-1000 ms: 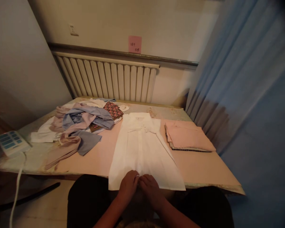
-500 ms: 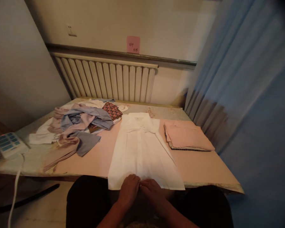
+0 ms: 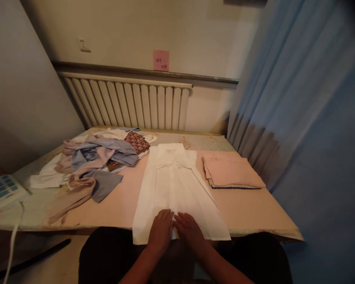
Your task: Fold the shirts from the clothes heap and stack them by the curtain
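A white shirt (image 3: 172, 185) lies front up on the table, its collar at the far end and its hem hanging slightly over the near edge. My left hand (image 3: 162, 228) rests on the lower front beside the middle button strip, fingers stretched forward and lying flat on the cloth. Close by on the other side of the strip, my right hand (image 3: 189, 228) lies on the shirt in the same way, its fingers extended. The thumbs are close together near the strip. Neither hand is gripping the cloth.
A tangled pile of clothes (image 3: 103, 152) lies on the left of the table. Folded pink cloth (image 3: 232, 170) is stacked at right. A white power strip (image 3: 8, 191) sits at the left edge. A radiator (image 3: 127, 102) stands behind; a blue curtain (image 3: 284, 130) hangs at right.
Both hands have moved forward from the shirt's hem onto its lower front, and their fingers have straightened. The view has shifted slightly.
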The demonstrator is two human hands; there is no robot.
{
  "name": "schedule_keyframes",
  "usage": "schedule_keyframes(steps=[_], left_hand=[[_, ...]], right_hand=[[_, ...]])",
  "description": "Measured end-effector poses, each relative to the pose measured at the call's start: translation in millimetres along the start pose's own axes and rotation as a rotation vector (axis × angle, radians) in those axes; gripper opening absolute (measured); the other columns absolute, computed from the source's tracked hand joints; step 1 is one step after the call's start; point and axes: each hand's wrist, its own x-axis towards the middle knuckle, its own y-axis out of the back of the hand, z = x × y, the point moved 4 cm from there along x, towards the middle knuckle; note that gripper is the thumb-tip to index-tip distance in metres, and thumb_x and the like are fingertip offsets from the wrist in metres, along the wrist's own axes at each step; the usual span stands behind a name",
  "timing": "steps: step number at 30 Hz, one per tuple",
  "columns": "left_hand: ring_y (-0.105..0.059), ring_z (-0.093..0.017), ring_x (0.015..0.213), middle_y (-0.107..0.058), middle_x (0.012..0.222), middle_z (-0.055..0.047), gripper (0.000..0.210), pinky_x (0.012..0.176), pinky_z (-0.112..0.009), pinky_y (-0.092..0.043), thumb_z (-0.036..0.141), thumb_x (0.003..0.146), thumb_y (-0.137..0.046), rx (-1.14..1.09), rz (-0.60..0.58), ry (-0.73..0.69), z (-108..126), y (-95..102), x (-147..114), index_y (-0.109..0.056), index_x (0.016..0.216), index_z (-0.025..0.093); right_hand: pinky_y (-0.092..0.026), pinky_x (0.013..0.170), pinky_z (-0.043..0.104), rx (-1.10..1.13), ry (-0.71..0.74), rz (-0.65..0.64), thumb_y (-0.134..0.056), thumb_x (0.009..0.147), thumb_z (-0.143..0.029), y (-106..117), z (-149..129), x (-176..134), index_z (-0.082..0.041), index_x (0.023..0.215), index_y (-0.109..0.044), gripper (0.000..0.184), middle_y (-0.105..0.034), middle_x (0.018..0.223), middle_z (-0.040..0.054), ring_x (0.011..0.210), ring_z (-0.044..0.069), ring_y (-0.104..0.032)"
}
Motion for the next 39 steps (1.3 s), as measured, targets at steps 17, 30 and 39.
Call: schedule_keyframes(steps=[17, 30, 39], left_hand=[[-0.039, -0.027, 0.135, -0.05, 0.141, -0.01, 0.045, 0.107, -0.049, -0.037, 0.026, 0.092, -0.041, 0.207, -0.025, -0.08, -21.6, -33.4, 5.8, -0.05, 0.135, 0.017], [-0.034, -0.026, 0.138, -0.041, 0.148, -0.011, 0.05, 0.111, -0.049, -0.032, 0.035, 0.094, -0.038, 0.24, -0.047, -0.048, -28.7, -42.1, 39.7, -0.043, 0.14, 0.016], [-0.03, -0.028, 0.14, -0.037, 0.151, -0.009, 0.054, 0.11, -0.05, -0.033, 0.038, 0.094, -0.038, 0.308, -0.028, -0.081, -27.4, -41.4, 36.6, -0.037, 0.144, 0.019]], right_hand=[[-0.043, 0.105, 0.044, -0.112, -0.101, 0.01, -0.051, 0.087, -0.019, 5.7, 28.7, -13.6, -0.019, 0.121, -0.059, 0.035, -0.057, 0.132, 0.01, 0.129, 0.025, -0.047], [-0.042, 0.106, 0.043, -0.146, -0.081, 0.031, -0.052, 0.088, -0.023, 0.2, 26.6, -19.0, -0.02, 0.128, -0.055, 0.04, -0.051, 0.139, 0.0076, 0.132, 0.024, -0.043], [-0.043, 0.105, 0.045, -0.128, -0.089, 0.091, -0.052, 0.088, -0.021, -8.3, 25.4, -22.1, -0.02, 0.129, -0.054, 0.041, -0.051, 0.139, 0.0067, 0.133, 0.025, -0.041]])
